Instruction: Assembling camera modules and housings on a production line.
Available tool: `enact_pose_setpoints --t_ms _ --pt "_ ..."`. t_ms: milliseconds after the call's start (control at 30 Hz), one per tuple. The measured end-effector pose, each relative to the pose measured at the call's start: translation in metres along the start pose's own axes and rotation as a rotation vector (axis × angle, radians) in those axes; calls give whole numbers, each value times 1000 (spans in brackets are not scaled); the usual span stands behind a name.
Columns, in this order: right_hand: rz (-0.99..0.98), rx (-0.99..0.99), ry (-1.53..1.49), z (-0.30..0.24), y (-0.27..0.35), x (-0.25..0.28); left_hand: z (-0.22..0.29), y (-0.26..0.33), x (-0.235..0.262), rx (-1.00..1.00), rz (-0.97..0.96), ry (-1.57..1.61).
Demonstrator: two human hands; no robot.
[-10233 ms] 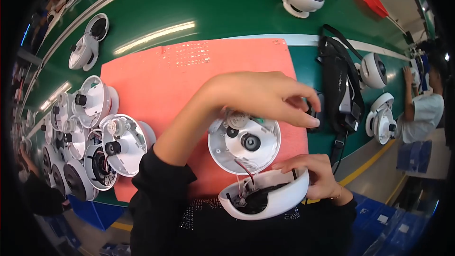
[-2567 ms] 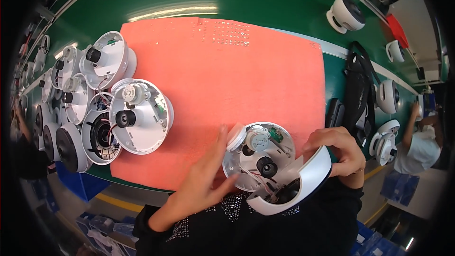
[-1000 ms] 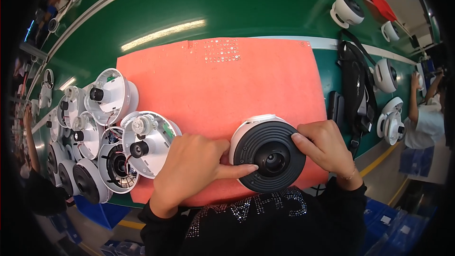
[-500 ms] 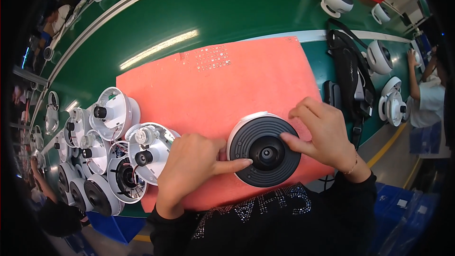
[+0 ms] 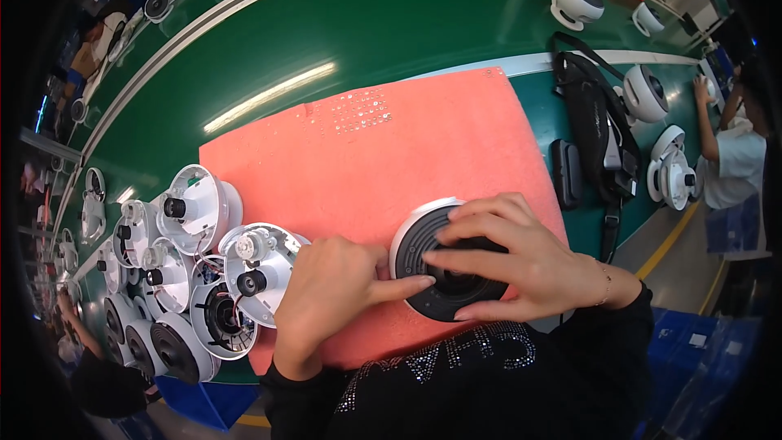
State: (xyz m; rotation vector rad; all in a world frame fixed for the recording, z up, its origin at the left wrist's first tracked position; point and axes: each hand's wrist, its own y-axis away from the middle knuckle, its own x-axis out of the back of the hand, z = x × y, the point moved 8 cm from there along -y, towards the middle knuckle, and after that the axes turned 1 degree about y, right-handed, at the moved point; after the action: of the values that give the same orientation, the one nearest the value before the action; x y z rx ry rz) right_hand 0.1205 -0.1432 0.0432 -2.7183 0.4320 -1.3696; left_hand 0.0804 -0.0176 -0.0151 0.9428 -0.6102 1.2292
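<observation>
A round dome camera unit (image 5: 430, 303), white shell with a black ribbed base facing up, lies on the salmon-pink mat (image 5: 407, 155) at its near edge. My right hand (image 5: 505, 257) lies spread over the black base, fingers pressing down on it. My left hand (image 5: 334, 293) rests on the mat beside the unit, its index finger stretched to the unit's left rim. Both forearms in black sleeves come in from the lower edge.
Several open white camera housings (image 5: 195, 204) with lenses and wiring crowd the left of the green bench (image 5: 366, 33). Black cases and straps (image 5: 599, 138) lie right of the mat, with more white cameras (image 5: 648, 94) beyond. Another person (image 5: 733, 147) works at the far right.
The unit has stayed face-down on the mat. My right hand has slid from its right rim across the black base; my left index finger still points at the left rim.
</observation>
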Motion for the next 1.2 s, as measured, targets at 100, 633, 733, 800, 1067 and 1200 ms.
enact_pose_setpoints --t_ms 100,633,733,800,1067,1200 --pt "185 -195 -14 35 9 -5 -3 3 -5 95 -22 24" --pt "312 -75 -448 40 30 -7 22 40 -15 -354 537 831" --pt "360 94 -342 28 25 4 25 47 -11 -464 593 693" --pt "379 133 -299 24 25 6 27 49 -8 -491 612 653" --pt "361 174 -370 24 23 9 25 48 -4 -477 588 663" --pt "332 125 -542 35 25 2 32 50 4 -527 642 623"
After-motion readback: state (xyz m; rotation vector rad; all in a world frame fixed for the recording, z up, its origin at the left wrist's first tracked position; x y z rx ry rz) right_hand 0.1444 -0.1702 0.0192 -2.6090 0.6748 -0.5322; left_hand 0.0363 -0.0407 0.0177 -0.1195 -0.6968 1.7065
